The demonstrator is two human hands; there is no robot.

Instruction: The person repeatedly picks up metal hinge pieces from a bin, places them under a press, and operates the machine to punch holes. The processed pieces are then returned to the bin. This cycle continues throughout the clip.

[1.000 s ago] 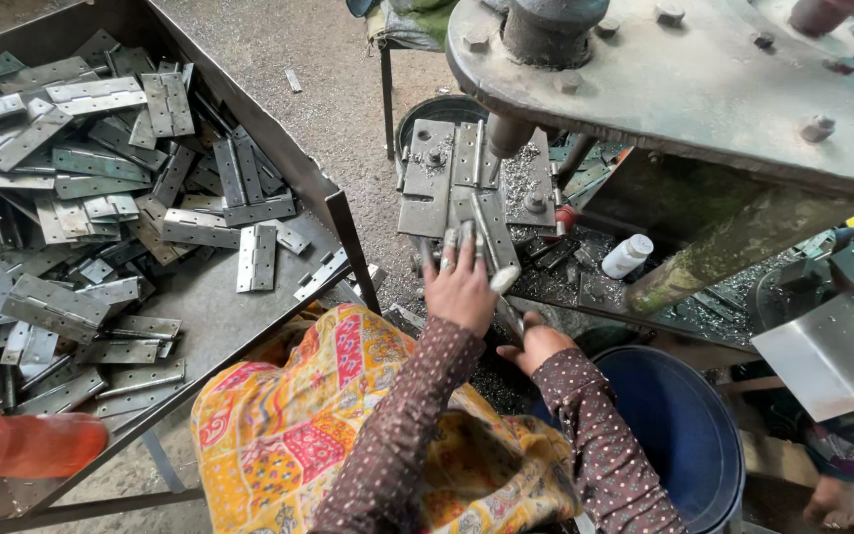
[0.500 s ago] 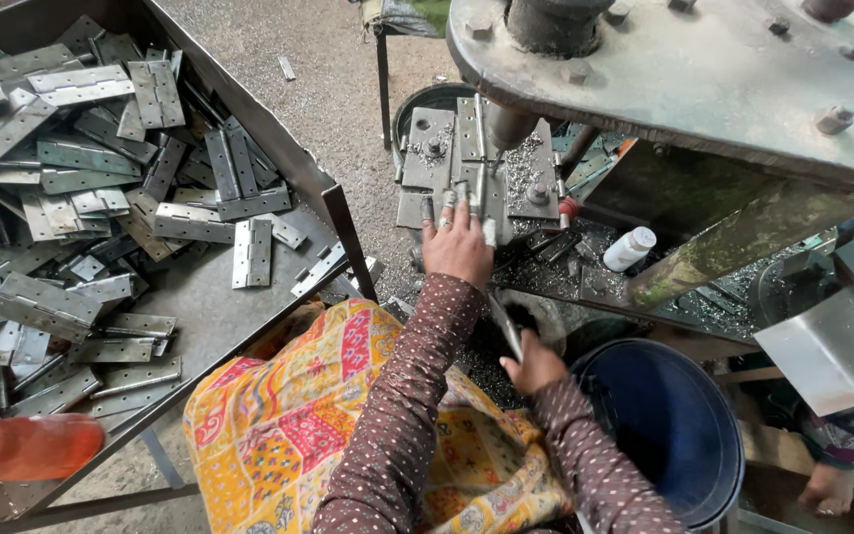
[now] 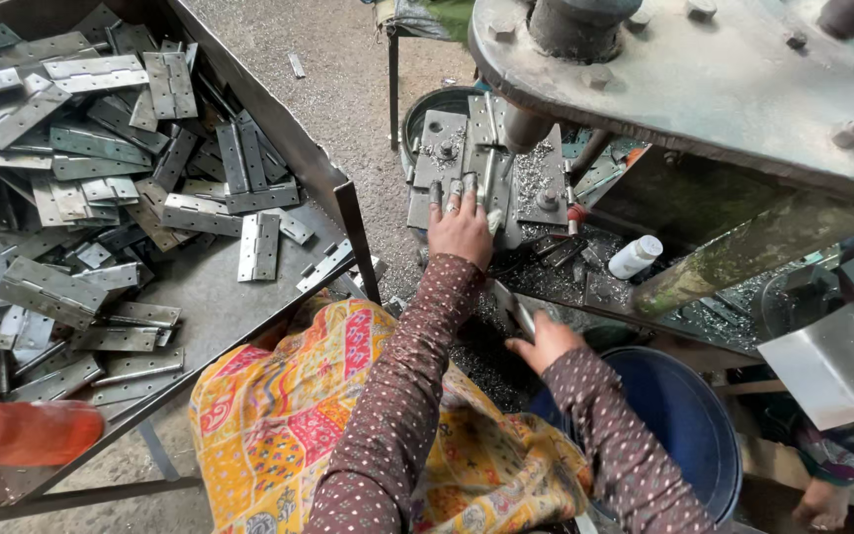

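Observation:
My left hand (image 3: pixel 462 229) reaches forward onto the press bed (image 3: pixel 437 148), under the round ram (image 3: pixel 526 129). Its fingers lie on a grey metal hinge (image 3: pixel 489 183) resting on the die. My right hand (image 3: pixel 543 341) stays lower, near my lap, and grips another flat metal hinge (image 3: pixel 512 309) that sticks up and to the left. Both arms wear brown dotted sleeves. A yellow patterned cloth (image 3: pixel 279 415) covers my lap.
A big metal tray (image 3: pixel 343 203) at left holds several loose hinges (image 3: pixel 257 245). The heavy press plate (image 3: pixel 704 69) overhangs at top right. A blue bucket (image 3: pixel 689 420) and a white bottle (image 3: pixel 635 257) stand at right. Another person's orange sleeve (image 3: pixel 22 435) shows at bottom left.
My left hand has pushed farther forward onto the die with its hinge. My right hand has drawn back toward my lap, still gripping its hinge.

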